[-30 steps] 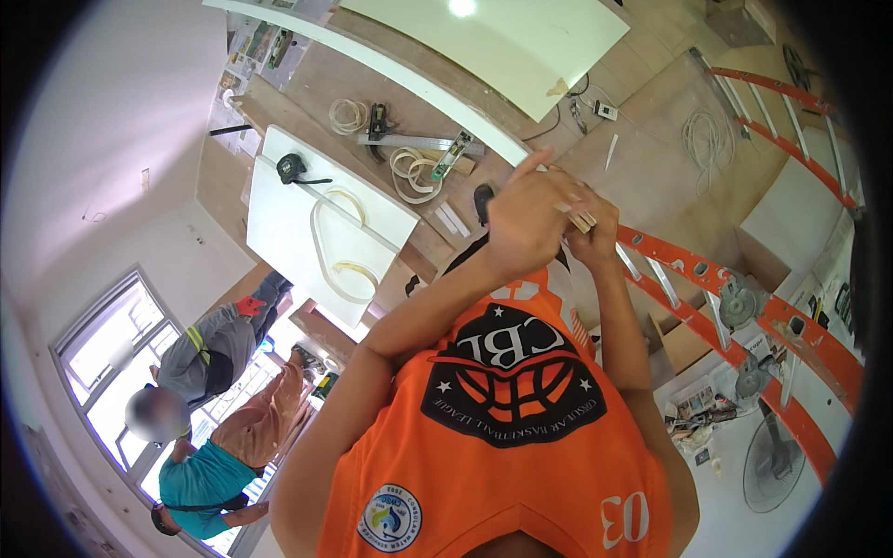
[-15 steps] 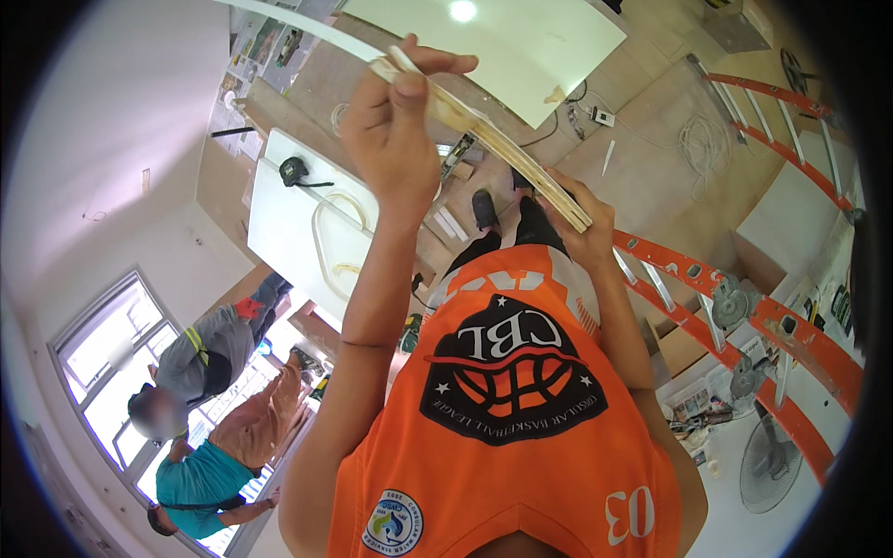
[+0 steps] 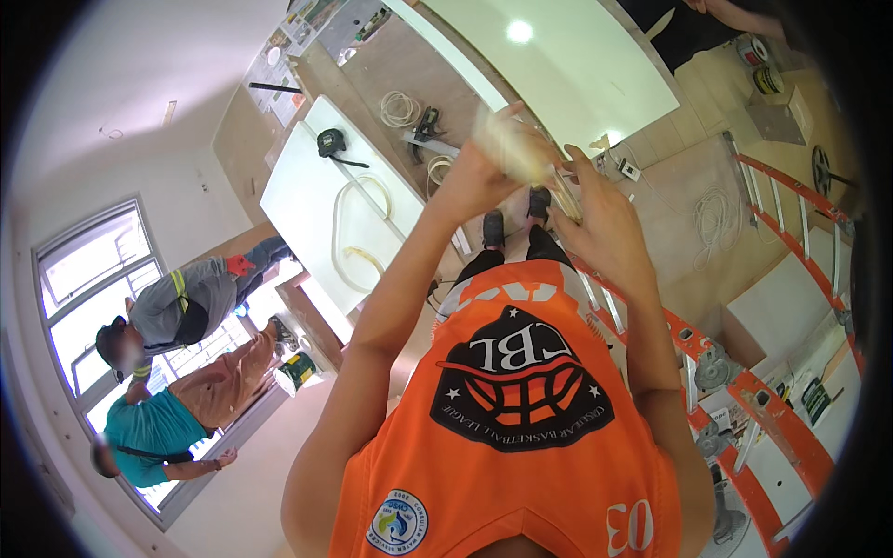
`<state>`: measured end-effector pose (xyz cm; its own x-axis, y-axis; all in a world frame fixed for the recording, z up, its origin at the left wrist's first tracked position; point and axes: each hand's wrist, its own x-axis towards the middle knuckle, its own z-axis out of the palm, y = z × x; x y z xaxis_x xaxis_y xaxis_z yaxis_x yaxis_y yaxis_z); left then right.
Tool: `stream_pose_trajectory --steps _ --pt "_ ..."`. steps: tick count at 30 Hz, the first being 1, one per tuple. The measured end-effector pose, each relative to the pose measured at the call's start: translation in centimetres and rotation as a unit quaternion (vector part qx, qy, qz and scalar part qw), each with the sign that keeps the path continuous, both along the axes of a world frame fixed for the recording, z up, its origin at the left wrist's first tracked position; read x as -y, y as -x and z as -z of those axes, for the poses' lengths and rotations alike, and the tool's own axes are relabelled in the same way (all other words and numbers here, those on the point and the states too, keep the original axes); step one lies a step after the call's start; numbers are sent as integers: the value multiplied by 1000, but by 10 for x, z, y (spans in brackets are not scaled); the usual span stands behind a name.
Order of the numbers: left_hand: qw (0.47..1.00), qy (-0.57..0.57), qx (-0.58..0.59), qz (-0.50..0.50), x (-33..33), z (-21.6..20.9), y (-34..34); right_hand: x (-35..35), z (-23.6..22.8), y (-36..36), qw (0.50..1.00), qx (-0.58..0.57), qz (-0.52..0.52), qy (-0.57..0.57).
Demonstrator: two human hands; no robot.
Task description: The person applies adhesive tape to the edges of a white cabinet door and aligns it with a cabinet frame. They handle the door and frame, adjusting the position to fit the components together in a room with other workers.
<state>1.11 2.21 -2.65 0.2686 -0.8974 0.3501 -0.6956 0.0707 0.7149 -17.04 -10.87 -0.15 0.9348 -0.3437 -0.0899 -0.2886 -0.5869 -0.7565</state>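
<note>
From here I see the left hand (image 3: 473, 177) blurred, up against a pale thing (image 3: 513, 149) too smeared to name; I can't tell how its fingers close. The right hand (image 3: 600, 219) sits just beside it, thumb and fingers apart around the near end of a long white board (image 3: 450, 50) that runs off to the far left; whether they press on it, I can't tell. Left lies a white panel (image 3: 312, 200) bearing a black tape measure (image 3: 330, 142); an orange ladder (image 3: 684, 335) stands right.

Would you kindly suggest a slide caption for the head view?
Left hand and right hand at blurred pale strips, tape measure on a white board, orange ladder at right.
</note>
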Motion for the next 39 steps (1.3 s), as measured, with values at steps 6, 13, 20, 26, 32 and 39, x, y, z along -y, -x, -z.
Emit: stream_pose_trajectory --steps 6,13,20,26,32,39 --pt "987 73 78 -124 2 1 15 -17 11 -22 997 -71 -9 -39" --pt "970 65 -9 -234 2 -2 24 -20 9 -35 995 -74 -21 -66" --pt "880 113 -166 -431 8 -67 -34 -21 7 -37 991 -120 -17 -61" --pt "902 158 -177 -361 29 -69 -80 -9 -1 -39 991 -118 -44 -51" --pt "965 131 -96 -205 8 -22 -44 5 -3 -44 981 -158 -91 -67" --pt "943 103 14 -318 -2 29 -37 -15 14 -96 994 5 -108 -32"
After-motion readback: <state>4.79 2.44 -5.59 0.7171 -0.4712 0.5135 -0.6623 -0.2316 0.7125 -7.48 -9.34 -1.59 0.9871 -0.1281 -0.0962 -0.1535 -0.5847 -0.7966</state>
